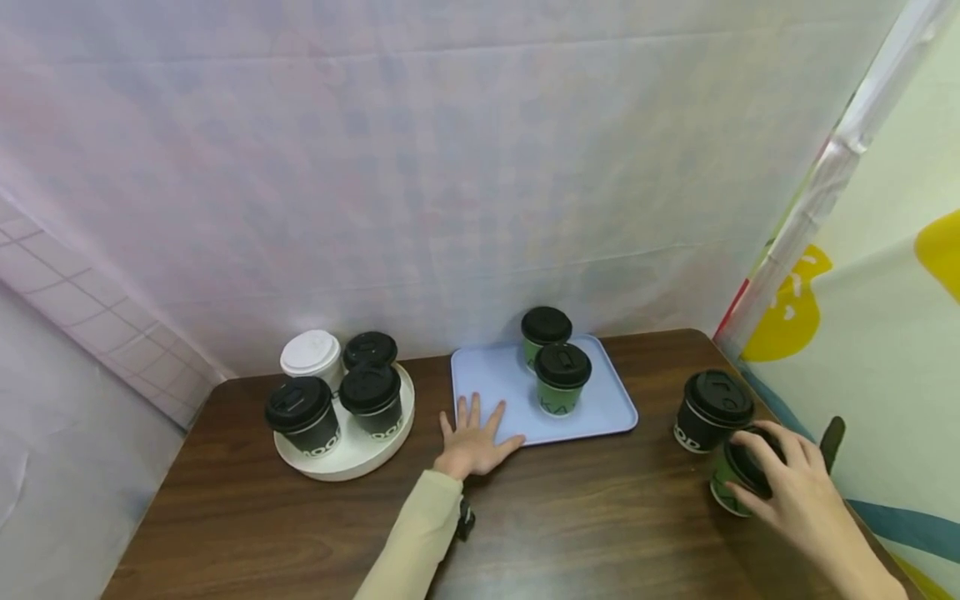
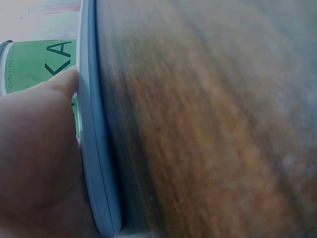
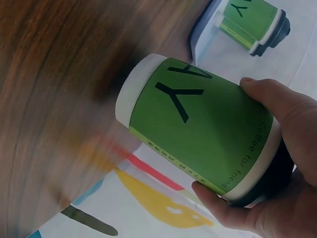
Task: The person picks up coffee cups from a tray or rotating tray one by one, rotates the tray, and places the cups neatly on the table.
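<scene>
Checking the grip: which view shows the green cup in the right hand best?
The right wrist view: the green cup appears large, with the right hand gripping near its lid. The head view shows it from above, partly hidden by that hand. The left wrist view misses it, showing a different cup.

The head view looks forward and steeply down from above across the table (image 1: 585, 517), the farthest back of the three. The left-wrist view sits low and close, rolled sideways along the edge of the blue tray (image 2: 92, 124), while the right-wrist view, likewise on its side, faces a green cup (image 3: 198, 114) from very near; all three share part of that tray and the table
</scene>
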`<action>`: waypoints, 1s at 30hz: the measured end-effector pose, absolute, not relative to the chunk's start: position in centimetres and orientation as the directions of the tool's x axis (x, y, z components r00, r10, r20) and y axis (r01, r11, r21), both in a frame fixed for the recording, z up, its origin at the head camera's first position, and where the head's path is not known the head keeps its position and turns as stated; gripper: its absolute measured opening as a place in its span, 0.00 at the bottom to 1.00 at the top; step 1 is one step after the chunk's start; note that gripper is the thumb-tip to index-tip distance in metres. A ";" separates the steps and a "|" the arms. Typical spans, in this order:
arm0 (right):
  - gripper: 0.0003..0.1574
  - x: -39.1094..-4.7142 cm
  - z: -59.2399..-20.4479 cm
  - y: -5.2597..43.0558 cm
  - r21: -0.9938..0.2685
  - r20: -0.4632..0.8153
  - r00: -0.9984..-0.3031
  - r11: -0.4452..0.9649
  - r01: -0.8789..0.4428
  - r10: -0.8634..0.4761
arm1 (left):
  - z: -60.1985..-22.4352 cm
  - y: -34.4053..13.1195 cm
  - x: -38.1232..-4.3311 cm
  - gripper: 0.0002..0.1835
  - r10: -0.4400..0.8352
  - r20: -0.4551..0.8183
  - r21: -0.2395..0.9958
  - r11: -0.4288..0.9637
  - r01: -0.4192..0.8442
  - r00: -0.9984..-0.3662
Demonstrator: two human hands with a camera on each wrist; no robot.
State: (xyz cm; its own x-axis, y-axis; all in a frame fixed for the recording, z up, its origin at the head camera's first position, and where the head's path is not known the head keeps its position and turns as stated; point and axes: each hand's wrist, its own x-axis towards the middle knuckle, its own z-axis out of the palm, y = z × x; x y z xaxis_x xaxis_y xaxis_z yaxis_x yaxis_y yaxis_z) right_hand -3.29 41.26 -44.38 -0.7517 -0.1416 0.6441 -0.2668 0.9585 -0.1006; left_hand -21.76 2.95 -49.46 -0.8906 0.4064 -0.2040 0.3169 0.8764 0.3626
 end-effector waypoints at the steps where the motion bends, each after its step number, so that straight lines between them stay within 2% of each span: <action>1: 0.54 -3.3 -44.4 41.3 -0.102 0.645 -0.750 0.957 -0.270 -0.143 | -49.4 2.9 -21.7 0.44 0.407 -0.205 0.367 0.875 0.315 -0.890; 24: 0.53 -3.9 -45.6 42.1 -0.119 0.673 -0.721 0.939 -0.322 -0.162 | -49.5 3.0 -21.9 0.43 0.399 -0.209 0.353 0.882 0.312 -0.893; 30: 0.57 -3.9 -45.8 42.3 -0.109 0.662 -0.732 0.945 -0.307 -0.161 | -49.6 3.0 -21.8 0.44 0.400 -0.211 0.346 0.884 0.314 -0.892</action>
State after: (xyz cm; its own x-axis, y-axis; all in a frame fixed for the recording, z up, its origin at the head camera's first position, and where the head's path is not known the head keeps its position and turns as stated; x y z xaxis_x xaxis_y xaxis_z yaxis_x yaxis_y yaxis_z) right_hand -3.92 42.30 -45.79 -0.7320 -0.1614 0.6619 -0.3072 0.9453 -0.1092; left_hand -21.82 2.98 -49.56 -0.8920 0.3997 -0.2112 0.3144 0.8842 0.3455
